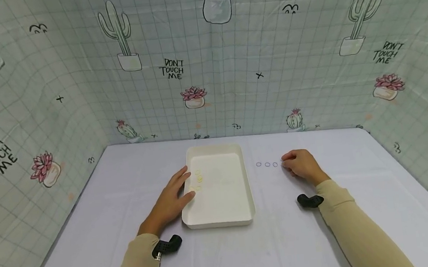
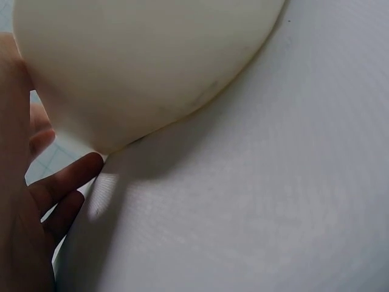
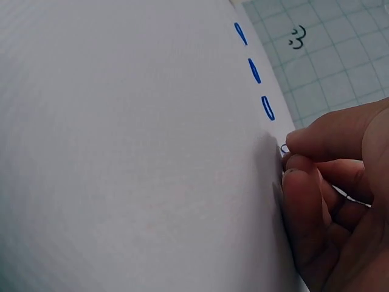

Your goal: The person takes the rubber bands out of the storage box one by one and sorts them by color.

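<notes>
Right hand (image 1: 301,166), centre right of the head view, has its fingers (image 3: 301,182) curled and pinching a small blue ring (image 3: 284,148) flat on the table (image 1: 328,235). Three more blue rings (image 1: 267,164) lie in a row just beside it. Judged light, thin and probably flexible; best pinched at the rim. Left hand (image 1: 172,200) rests with straight fingers against the white tray (image 1: 248,182), which holds yellow rings (image 1: 198,178).

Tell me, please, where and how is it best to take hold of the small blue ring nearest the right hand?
Pinch the blue ring by its thin rim, coming from above with thumb and fingertip. It lies flat on the white table, so probably nothing else can be gripped. The right hand appears already to pinch a fourth ring this way.
</notes>
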Action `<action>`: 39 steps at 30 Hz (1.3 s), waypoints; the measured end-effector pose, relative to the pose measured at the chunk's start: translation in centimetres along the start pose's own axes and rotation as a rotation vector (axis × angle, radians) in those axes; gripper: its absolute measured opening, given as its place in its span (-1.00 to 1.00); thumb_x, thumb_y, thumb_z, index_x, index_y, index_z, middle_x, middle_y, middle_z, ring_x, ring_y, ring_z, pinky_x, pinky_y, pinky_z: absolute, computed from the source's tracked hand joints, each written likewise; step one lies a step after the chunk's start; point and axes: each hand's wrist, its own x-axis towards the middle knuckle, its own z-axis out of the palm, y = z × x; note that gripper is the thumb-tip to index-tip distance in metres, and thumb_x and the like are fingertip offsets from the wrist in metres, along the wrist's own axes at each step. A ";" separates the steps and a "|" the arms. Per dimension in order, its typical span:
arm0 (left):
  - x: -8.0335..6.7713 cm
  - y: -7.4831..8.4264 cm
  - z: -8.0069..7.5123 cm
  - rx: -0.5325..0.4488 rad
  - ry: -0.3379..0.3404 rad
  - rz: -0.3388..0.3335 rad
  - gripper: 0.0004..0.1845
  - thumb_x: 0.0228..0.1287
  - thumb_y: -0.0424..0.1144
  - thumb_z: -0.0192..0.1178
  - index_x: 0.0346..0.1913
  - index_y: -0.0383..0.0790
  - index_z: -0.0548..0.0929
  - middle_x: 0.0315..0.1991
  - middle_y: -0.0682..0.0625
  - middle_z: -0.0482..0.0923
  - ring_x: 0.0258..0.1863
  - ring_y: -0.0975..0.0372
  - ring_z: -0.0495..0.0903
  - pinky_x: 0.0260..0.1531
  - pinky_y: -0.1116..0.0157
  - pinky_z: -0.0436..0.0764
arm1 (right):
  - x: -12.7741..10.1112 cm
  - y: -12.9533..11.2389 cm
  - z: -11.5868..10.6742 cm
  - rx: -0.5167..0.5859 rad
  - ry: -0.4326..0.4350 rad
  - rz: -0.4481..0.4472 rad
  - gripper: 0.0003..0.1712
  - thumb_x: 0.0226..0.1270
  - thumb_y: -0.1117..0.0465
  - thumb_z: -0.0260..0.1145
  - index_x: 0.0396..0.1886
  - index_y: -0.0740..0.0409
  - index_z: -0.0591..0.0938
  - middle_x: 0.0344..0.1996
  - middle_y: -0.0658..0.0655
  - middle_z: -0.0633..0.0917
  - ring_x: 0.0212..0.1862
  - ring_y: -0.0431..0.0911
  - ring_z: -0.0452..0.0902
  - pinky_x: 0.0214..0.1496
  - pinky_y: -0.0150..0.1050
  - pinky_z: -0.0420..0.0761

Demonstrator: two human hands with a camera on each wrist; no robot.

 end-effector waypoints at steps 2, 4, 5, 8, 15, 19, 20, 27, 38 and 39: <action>-0.1 -0.1 0.0 -0.002 0.000 0.001 -0.29 0.38 -0.12 0.23 0.51 -0.28 0.30 0.58 -0.01 0.06 0.53 -0.01 0.06 0.40 -0.17 0.14 | 0.1 0.0 0.1 -0.029 -0.009 -0.013 -0.70 0.36 0.23 0.27 0.00 0.30 0.68 -0.47 0.13 0.64 -0.50 -0.11 0.53 -0.43 -0.25 0.55; -0.3 -0.1 0.1 -0.003 -0.001 -0.003 -0.29 0.39 -0.12 0.24 0.51 -0.28 0.30 0.58 -0.01 0.05 0.54 -0.02 0.05 0.40 -0.17 0.13 | 0.1 0.0 0.3 -0.064 -0.015 -0.027 -0.70 0.37 0.22 0.26 -0.01 0.29 0.68 -0.52 0.10 0.63 -0.50 -0.10 0.52 -0.43 -0.24 0.53; -0.3 -0.2 0.1 -0.005 -0.003 -0.007 -0.29 0.39 -0.12 0.24 0.51 -0.27 0.29 0.58 0.00 0.05 0.54 -0.01 0.05 0.40 -0.17 0.13 | 0.1 0.1 0.3 -0.084 -0.018 -0.034 -0.70 0.37 0.22 0.25 -0.01 0.29 0.68 -0.53 0.09 0.63 -0.49 -0.10 0.52 -0.42 -0.24 0.52; -0.5 -0.3 0.2 -0.004 -0.007 -0.012 -0.29 0.40 -0.10 0.23 0.52 -0.26 0.29 0.59 0.01 0.04 0.54 -0.01 0.04 0.40 -0.17 0.13 | 0.1 0.3 0.4 -0.133 -0.023 -0.050 -0.70 0.38 0.22 0.24 0.00 0.28 0.68 -0.55 0.07 0.63 -0.47 -0.10 0.51 -0.39 -0.23 0.50; -0.4 -0.3 0.1 -0.003 -0.014 -0.036 -0.29 0.40 -0.07 0.22 0.53 -0.20 0.29 0.59 0.08 0.03 0.54 0.03 0.03 0.41 -0.15 0.13 | -0.1 0.8 0.3 -0.104 -0.015 -0.047 -0.72 0.36 0.20 0.29 -0.02 0.26 0.67 -0.46 0.09 0.64 -0.50 -0.11 0.53 -0.45 -0.25 0.54; -0.2 -0.2 -0.1 0.004 -0.008 -0.026 -0.29 0.40 -0.06 0.22 0.53 -0.21 0.29 0.59 0.06 0.03 0.54 0.03 0.03 0.41 -0.16 0.13 | -0.1 0.9 0.2 -0.044 0.007 -0.048 -0.70 0.37 0.17 0.29 -0.01 0.26 0.66 -0.39 0.13 0.65 -0.46 -0.11 0.53 -0.43 -0.27 0.57; -0.1 -0.2 -0.2 0.007 -0.004 -0.020 -0.29 0.40 -0.07 0.22 0.52 -0.21 0.29 0.59 0.05 0.03 0.54 0.02 0.04 0.40 -0.16 0.14 | -0.1 1.0 0.1 -0.014 0.019 -0.047 -0.70 0.38 0.17 0.29 0.00 0.27 0.66 -0.38 0.14 0.66 -0.45 -0.11 0.53 -0.42 -0.27 0.59; 0.0 -0.1 -0.6 0.021 0.007 -0.031 -0.29 0.39 -0.11 0.23 0.52 -0.23 0.29 0.59 0.01 0.03 0.54 -0.01 0.04 0.41 -0.17 0.13 | -0.2 1.4 0.1 0.173 0.072 -0.014 -0.63 0.43 0.17 0.28 0.09 0.34 0.63 -0.38 0.16 0.65 -0.43 -0.13 0.58 -0.36 -0.32 0.64; 0.0 -0.1 -0.4 0.015 -0.012 -0.041 -0.29 0.41 -0.08 0.21 0.53 -0.21 0.28 0.59 0.08 0.01 0.55 0.04 0.01 0.42 -0.15 0.12 | -1.7 1.2 -0.3 0.449 0.022 0.060 -0.51 0.49 0.11 0.27 0.24 0.35 0.54 -0.21 0.12 0.64 -0.29 -0.18 0.57 -0.25 -0.36 0.64; 0.0 -0.1 -0.3 0.012 -0.019 -0.038 -0.29 0.41 -0.08 0.20 0.53 -0.21 0.27 0.60 0.08 0.00 0.55 0.05 0.01 0.42 -0.15 0.11 | -1.9 1.1 -0.5 0.502 0.008 0.076 -0.49 0.49 0.13 0.27 0.26 0.37 0.52 -0.19 0.10 0.64 -0.28 -0.19 0.57 -0.25 -0.37 0.64</action>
